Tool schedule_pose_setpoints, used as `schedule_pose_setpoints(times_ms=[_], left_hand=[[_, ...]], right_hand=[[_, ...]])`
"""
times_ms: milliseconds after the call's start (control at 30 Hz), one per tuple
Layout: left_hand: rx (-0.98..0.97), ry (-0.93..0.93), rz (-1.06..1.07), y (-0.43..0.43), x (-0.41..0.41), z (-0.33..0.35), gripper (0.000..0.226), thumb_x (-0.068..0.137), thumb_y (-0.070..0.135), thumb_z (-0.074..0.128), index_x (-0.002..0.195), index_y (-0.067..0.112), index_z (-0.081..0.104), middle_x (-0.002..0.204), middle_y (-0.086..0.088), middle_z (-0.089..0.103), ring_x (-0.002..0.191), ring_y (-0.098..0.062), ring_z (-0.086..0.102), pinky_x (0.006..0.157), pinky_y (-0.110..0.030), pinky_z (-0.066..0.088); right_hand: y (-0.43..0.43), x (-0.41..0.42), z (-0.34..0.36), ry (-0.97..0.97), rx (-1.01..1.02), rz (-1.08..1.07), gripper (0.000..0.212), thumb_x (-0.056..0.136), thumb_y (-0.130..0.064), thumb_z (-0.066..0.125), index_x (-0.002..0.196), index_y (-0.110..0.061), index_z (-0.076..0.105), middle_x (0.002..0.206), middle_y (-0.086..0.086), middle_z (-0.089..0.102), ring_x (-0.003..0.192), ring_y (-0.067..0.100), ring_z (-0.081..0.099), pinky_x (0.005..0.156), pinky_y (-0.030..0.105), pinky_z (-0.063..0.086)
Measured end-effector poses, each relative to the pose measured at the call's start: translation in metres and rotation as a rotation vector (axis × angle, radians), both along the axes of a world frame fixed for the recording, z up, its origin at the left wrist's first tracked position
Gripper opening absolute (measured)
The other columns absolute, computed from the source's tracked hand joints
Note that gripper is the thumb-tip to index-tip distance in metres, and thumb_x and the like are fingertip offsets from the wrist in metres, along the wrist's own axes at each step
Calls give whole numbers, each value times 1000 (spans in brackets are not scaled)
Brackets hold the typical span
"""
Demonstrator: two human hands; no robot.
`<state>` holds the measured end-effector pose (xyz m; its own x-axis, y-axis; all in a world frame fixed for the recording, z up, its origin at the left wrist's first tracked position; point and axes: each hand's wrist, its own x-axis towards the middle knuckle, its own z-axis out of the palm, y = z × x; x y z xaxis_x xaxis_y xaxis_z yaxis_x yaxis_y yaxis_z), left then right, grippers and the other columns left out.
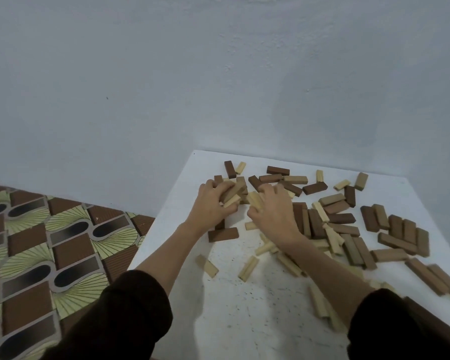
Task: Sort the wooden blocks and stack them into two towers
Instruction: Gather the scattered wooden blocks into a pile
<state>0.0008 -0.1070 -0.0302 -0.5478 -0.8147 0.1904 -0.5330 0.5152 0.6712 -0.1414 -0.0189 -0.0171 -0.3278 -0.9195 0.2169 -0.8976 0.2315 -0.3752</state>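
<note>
Several wooden blocks in dark brown, mid brown and pale wood lie scattered over a white table [244, 320]. My left hand [210, 203] curls round a bunch of mid-brown and pale blocks [231, 194] at the far left of the pile. Beside it, my right hand [273, 209] grips pale blocks [255, 200]. A dark brown block [223, 234] lies just below my left hand. Pale blocks [248, 268] lie loose at the front. A row of mid-brown blocks [400, 229] lies at the right.
A grey-blue wall stands right behind the table. The table's left edge drops to a patterned brown and green floor [50, 255]. Bare table surface shows at the front centre, between my two dark sleeves.
</note>
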Motion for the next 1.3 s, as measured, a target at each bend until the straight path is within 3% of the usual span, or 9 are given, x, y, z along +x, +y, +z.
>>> schedule_pose_setpoints(times_ms=[100, 200, 400, 633, 700, 800, 1000, 1133, 1300], left_hand=[[15, 53, -61, 22, -27, -3, 51, 82, 30, 70, 130, 23, 54, 105, -7, 44, 103, -20, 41, 86, -22, 32], [78, 14, -107, 41, -46, -12, 54, 82, 43, 63, 131, 26, 51, 114, -3, 41, 111, -19, 40, 94, -28, 39], [37, -128, -102, 64, -55, -30, 61, 88, 41, 60, 142, 26, 37, 132, -8, 41, 122, -26, 37, 101, -41, 38], [70, -131, -178, 64, -43, -26, 73, 77, 31, 62, 142, 12, 35, 138, -13, 40, 127, -28, 35, 105, -35, 32], [64, -157, -198, 59, -40, -23, 77, 68, 32, 56, 140, 11, 37, 139, -12, 40, 127, -28, 35, 105, -35, 32], [87, -59, -125, 51, -36, -15, 49, 85, 30, 56, 131, 17, 47, 136, -7, 44, 130, -24, 32, 102, -29, 28], [169, -136, -20, 8, -25, -5, 73, 78, 20, 65, 143, 14, 32, 147, -11, 27, 136, -28, 20, 109, -36, 23], [142, -287, -14, -22, -27, -5, 74, 77, 10, 62, 144, 19, 32, 149, -12, 21, 136, -35, 18, 110, -43, 24], [125, -438, -135, -47, -43, -2, 91, 54, 30, 47, 144, 30, 30, 151, -3, 13, 138, -33, 16, 113, -44, 20]], right_hand=[[21, -20, 2, -36, -11, -123, 44, 79, -30, 62, 117, -10, 49, 113, 9, 49, 100, 21, 41, 79, 27, 32], [49, -36, 7, -23, 5, -194, 46, 83, -31, 61, 122, -12, 47, 117, 9, 46, 106, 22, 44, 89, 30, 37], [80, -37, -11, 159, 134, -7, 50, 90, -42, 53, 132, -19, 42, 129, 4, 40, 122, 23, 36, 100, 35, 28], [82, -40, -20, 218, 41, 6, 62, 67, -52, 76, 111, -11, 60, 106, 10, 55, 100, 32, 53, 90, 45, 39], [81, -40, -18, 206, 18, 23, 66, 67, -54, 74, 115, -12, 58, 111, 8, 54, 104, 30, 50, 93, 44, 36], [72, -43, -10, 182, 32, 15, 61, 82, -56, 59, 126, -15, 49, 122, 4, 44, 114, 25, 40, 100, 38, 27], [27, -68, 8, 24, 86, 7, 42, 90, -22, 54, 130, -14, 46, 131, 9, 41, 122, 27, 35, 100, 38, 33], [-10, -94, 11, -17, 216, 105, 41, 84, 2, 48, 120, -15, 55, 126, 5, 45, 117, 29, 39, 94, 37, 38], [-43, -102, 7, 32, 388, 299, 55, 81, 11, 50, 125, -22, 55, 132, 4, 42, 118, 25, 41, 92, 33, 39]])
